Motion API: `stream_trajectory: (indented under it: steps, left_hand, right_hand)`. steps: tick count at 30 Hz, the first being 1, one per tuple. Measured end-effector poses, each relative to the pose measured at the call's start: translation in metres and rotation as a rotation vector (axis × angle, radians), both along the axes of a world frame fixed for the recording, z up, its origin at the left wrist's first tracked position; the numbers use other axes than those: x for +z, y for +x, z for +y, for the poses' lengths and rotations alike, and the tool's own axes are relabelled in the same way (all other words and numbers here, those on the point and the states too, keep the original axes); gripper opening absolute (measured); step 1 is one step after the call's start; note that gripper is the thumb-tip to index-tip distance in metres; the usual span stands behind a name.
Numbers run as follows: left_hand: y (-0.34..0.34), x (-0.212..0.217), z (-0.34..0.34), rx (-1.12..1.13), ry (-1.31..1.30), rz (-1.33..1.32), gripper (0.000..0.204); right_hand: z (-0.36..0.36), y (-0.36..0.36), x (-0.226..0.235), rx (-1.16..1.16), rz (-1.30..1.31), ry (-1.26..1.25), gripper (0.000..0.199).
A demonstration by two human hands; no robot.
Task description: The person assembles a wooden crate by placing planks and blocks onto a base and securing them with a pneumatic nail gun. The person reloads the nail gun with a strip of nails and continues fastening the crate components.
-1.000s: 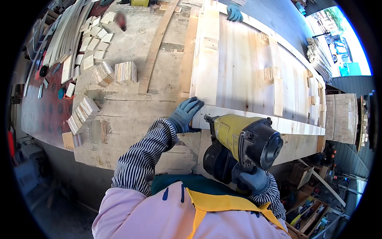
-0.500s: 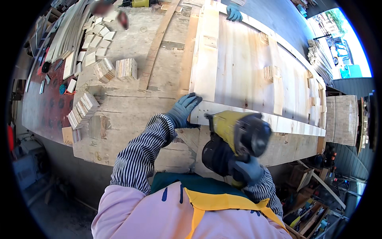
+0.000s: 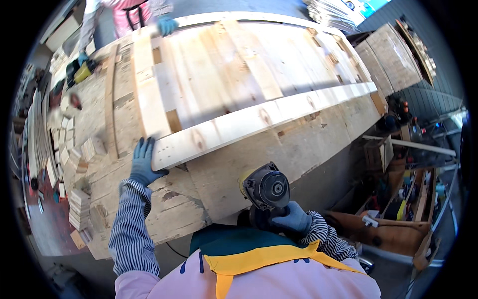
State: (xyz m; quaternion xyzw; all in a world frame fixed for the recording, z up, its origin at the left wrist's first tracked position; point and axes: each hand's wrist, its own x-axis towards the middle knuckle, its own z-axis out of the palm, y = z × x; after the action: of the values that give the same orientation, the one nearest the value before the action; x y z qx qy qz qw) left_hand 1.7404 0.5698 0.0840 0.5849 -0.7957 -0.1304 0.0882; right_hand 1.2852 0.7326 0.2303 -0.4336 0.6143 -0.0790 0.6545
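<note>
A large wooden frame with pale planks inside it lies on the workbench; its near long board (image 3: 229,125) runs across in front of me. At the left end of that board, my gloved left hand (image 3: 143,162) rests against the corner with fingers stretched out and thumb along the near edge. My gloved right hand (image 3: 295,219) is wrapped round the handle of a yellow and black nail gun (image 3: 269,185), held close to my body and apart from the board. Part of the tool's lower body is hidden against my apron.
Opposite, a co-worker's gloved hand (image 3: 167,25) touches the frame's far corner; their other hand is by a second yellow nail gun (image 3: 82,73). Small wood blocks (image 3: 79,209) and long strips (image 3: 39,134) lie left. A wooden tool box (image 3: 388,231) stands right, below the bench (image 3: 219,174).
The view has turned, so the frame appears slanted. The nail gun has come away from the near board, back toward my body. My left hand stays at the corner, its fingers spread wider.
</note>
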Motion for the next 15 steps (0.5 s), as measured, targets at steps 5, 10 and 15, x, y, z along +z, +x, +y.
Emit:
stream_trajectory:
  steps: [5,10,15]
  left_hand:
    - [-0.078,0.027,0.026,-0.057,-0.115,-0.111,0.121]
    - [-0.265,0.035,-0.005,-0.113,-0.122,-0.162,0.111]
    - [-0.417,0.032,-0.087,-0.027,-0.053,-0.246,0.11]
  right_hand:
    - [0.065,-0.125,-0.026,-0.253,-0.051,0.086,0.043]
    - [0.115,-0.236,-0.046,-0.349,0.032,-0.076,0.042]
    - [0.153,-0.311,-0.043,-0.479,-0.003,-0.106,0.043]
